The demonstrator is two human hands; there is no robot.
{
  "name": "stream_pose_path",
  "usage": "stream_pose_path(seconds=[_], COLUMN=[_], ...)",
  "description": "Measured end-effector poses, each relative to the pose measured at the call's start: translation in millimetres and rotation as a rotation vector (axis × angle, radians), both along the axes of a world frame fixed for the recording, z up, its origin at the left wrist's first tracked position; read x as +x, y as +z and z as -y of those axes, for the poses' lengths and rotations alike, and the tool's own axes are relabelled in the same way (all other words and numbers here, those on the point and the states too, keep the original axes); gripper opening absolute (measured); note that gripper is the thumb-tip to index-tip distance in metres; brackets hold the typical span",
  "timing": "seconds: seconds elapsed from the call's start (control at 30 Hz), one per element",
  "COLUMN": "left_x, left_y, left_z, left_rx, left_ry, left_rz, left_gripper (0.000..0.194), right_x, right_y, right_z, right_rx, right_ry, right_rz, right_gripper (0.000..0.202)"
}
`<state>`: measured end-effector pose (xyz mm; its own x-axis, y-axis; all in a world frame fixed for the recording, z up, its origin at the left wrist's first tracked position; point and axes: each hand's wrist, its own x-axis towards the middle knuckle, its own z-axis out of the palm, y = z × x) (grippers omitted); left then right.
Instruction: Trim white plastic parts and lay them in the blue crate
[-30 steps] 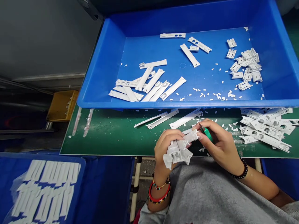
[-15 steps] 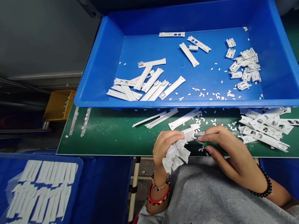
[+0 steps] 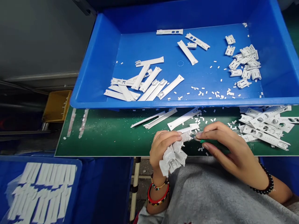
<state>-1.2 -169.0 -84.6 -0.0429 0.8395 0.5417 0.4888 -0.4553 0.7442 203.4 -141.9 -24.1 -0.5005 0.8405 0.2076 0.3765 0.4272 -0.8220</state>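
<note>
Thing that worries me most here is the right hand. Thumb and fingertips are pinching a small green-handled tool, metal end aimed at one of the white parts bunched in the left hand. Can't tell if it's touching the plastic or just beside it. If it slips off a hard edge, I reckon it heads straight for the left fingers, which are bare, curled over the bunch and pressed close together. The left thumb is hidden, so no idea how firm that grip is. The bunch also sticks out past the front edge of the green table — a loosened piece would probably land on the grey top or the floor.

Counts, best I can do: two hands, one tool. The bunch looks like four or five parts, but they overlap too much to be sure. One big blue bin, holding about fourteen long strips, mostly heaped left, and around a dozen short pieces on the right, plus one small block up by the strips. Three table strips lie just below the bin. Side pile on the right: six or more, tangled. One yellow box. Loose chips — dozens, not counting those.
</note>
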Motion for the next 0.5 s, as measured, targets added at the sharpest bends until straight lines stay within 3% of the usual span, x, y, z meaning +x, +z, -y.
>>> stream_pose_path(seconds=[0.23, 0.4, 0.5], left_x=[1.5, 0.3, -0.8], left_y=[0.7, -0.1, -1.6], left_z=[2.1, 1.1, 0.5], left_rx=[0.009, -0.001, 0.030], left_ry=[0.022, -0.001, -0.016], left_rz=[-0.005, -0.043, -0.066], left_gripper=[0.010, 0.010, 0.008], right_x=[0.1, 0.6, -1.1], right_y=[-7.5, 2.3, -0.9], right_z=[0.5, 1.7, 2.5], right_rx=[0.266, 0.109, 0.107], right_ry=[-0.327, -0.120, -0.123], right_rz=[0.176, 0.009, 0.018], right_gripper=[0.026, 0.023, 0.021])
